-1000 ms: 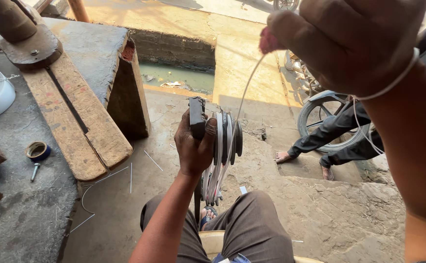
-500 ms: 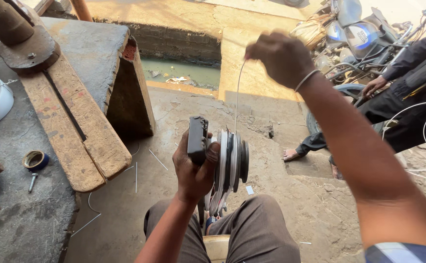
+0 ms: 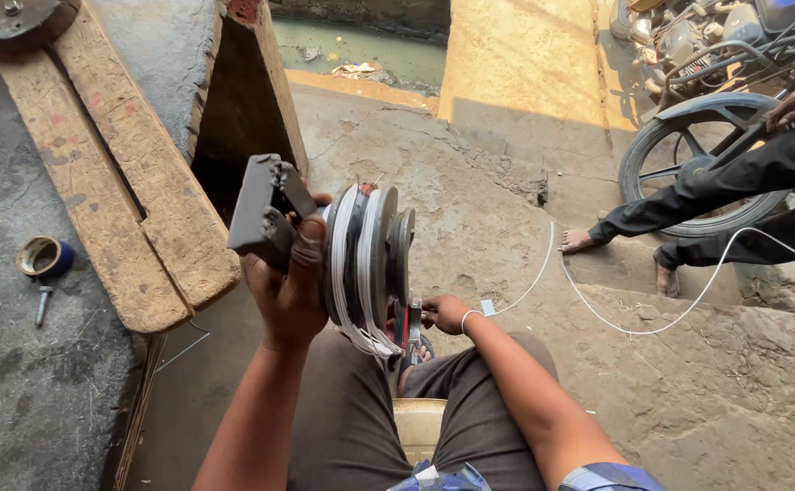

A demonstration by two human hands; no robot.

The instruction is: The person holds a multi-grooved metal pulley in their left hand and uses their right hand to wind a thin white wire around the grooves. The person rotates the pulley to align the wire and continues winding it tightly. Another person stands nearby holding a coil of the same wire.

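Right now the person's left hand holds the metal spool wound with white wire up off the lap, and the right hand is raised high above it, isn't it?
Not quite. The left hand does hold the spool with the white wire, but the right hand is low, beside the spool's bottom edge near the lap, not raised. The head view shows this.

At the centre of the frame, a round spool [image 3: 366, 259] wound with white wire [image 3: 598, 314] was gripped by the left hand [image 3: 288, 282], its thumb pressed on a dark metal block [image 3: 256, 214]. Just below the spool, the right hand [image 3: 443, 314] was closed on the wire. Wooden planks [image 3: 106, 182] were seen at the upper left, a motorcycle wheel [image 3: 698, 159] and another person's bare feet [image 3: 579, 239] at the upper right.
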